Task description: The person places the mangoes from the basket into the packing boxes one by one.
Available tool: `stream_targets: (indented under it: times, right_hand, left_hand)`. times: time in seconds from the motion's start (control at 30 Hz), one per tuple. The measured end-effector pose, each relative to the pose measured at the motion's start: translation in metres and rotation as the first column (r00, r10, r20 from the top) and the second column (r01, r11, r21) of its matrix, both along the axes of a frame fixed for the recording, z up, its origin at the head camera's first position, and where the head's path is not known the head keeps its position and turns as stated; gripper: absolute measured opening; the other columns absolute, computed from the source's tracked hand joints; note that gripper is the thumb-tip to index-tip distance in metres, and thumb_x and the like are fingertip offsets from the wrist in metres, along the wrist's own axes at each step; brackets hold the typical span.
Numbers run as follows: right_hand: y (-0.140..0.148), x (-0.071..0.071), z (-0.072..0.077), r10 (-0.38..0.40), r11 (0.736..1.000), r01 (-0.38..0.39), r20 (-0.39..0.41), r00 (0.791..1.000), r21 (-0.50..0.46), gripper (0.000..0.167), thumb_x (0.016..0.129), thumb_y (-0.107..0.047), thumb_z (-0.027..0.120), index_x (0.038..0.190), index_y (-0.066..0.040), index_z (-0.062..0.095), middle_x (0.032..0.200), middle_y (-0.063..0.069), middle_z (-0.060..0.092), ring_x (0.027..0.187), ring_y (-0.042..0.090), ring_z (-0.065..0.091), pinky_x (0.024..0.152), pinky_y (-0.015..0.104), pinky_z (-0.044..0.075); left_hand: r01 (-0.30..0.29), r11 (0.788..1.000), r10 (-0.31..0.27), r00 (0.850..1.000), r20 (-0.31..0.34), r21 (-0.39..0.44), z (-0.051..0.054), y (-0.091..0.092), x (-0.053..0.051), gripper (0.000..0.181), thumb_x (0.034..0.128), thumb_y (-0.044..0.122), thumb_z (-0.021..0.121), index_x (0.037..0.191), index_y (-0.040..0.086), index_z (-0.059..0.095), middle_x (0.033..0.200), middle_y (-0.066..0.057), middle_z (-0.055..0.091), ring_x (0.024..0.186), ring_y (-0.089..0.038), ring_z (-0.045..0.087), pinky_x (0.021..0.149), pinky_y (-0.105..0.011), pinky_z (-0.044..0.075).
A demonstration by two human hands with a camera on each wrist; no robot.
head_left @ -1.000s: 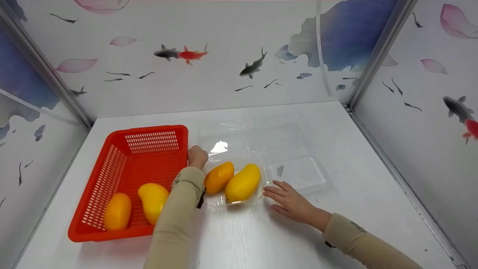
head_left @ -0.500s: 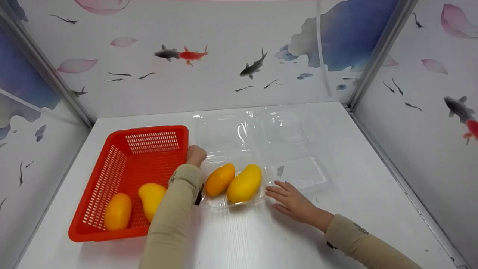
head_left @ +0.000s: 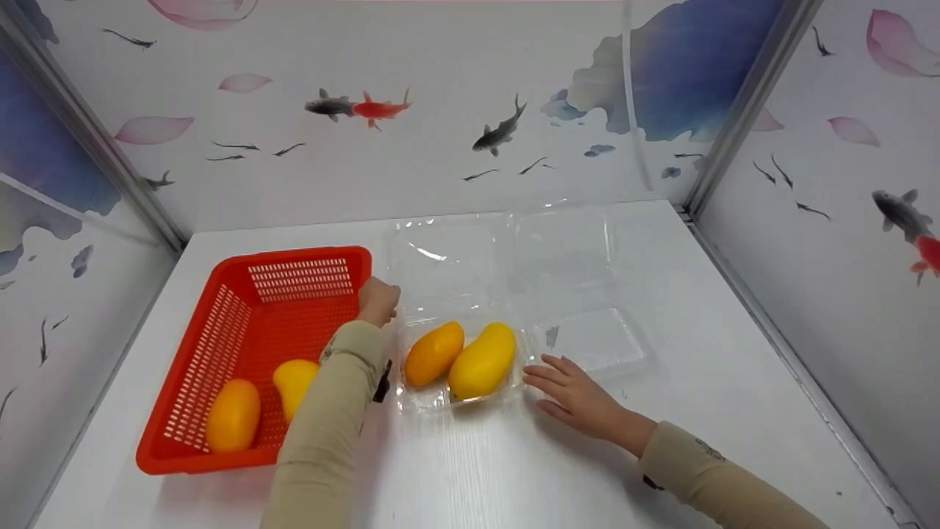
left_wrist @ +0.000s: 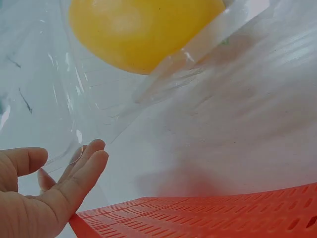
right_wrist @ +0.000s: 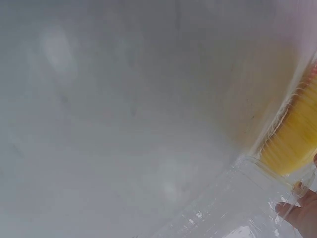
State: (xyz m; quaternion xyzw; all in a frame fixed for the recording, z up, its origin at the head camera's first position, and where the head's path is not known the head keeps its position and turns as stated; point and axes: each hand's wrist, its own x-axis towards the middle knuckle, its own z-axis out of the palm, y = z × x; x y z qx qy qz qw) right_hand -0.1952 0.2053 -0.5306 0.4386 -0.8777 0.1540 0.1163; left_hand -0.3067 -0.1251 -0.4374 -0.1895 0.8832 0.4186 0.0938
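Two mangoes, an orange one (head_left: 434,354) and a yellow one (head_left: 482,361), lie side by side in a clear plastic container (head_left: 426,399). Between that container and the red basket is my left hand (head_left: 379,301). The left wrist view shows the left hand (left_wrist: 54,188) with fingers extended and apart from the thumb, around a clear plastic edge; no firm pinch shows. My right hand (head_left: 576,400) has its fingers spread at the container's right side. In the right wrist view, fingertips (right_wrist: 285,208) lie against clear plastic beside a yellow mango (right_wrist: 294,139).
The red basket (head_left: 183,464) stands at the left, holding an orange mango (head_left: 233,415) and a yellow mango (head_left: 294,382) partly hidden by the left sleeve. Raised clear lids (head_left: 448,257) stand behind. A second clear container (head_left: 595,338) is to the right. Patterned panels surround the table.
My left hand has moved slightly left, and its fingers look less tucked. The filled container's mangoes have shifted a little right. Reflections on the lids have changed. My right hand has barely moved.
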Motion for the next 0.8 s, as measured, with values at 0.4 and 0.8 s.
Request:
stream_targets:
  times: [0.4,0.8]
  right_hand:
    - [-0.002,0.000,-0.001,0.001,1.000,-0.001,0.002,1.000,-0.011,0.044,0.086,-0.020,0.063,0.126,-0.006,0.053,0.132,0.005,0.051,0.122,0.035,0.042,0.096,0.056,0.035]
    - [-0.001,0.001,-0.001,-0.022,1.000,0.022,0.036,0.999,0.002,0.042,0.088,-0.022,0.059,0.128,-0.008,0.052,0.133,0.003,0.050,0.123,0.035,0.041,0.098,0.057,0.032]
  left_hand:
    - [0.047,0.999,-0.044,0.981,-0.187,0.014,0.012,-0.005,0.006,0.019,0.0861,0.011,0.051,0.097,-0.005,0.053,0.087,-0.013,0.053,0.081,-0.025,0.048,0.074,-0.034,0.045]
    - [0.398,0.915,-0.390,0.914,-0.112,0.059,0.033,-0.030,0.018,0.016,0.0804,0.005,0.064,0.091,0.003,0.052,0.113,-0.015,0.054,0.104,-0.028,0.047,0.089,-0.037,0.044]
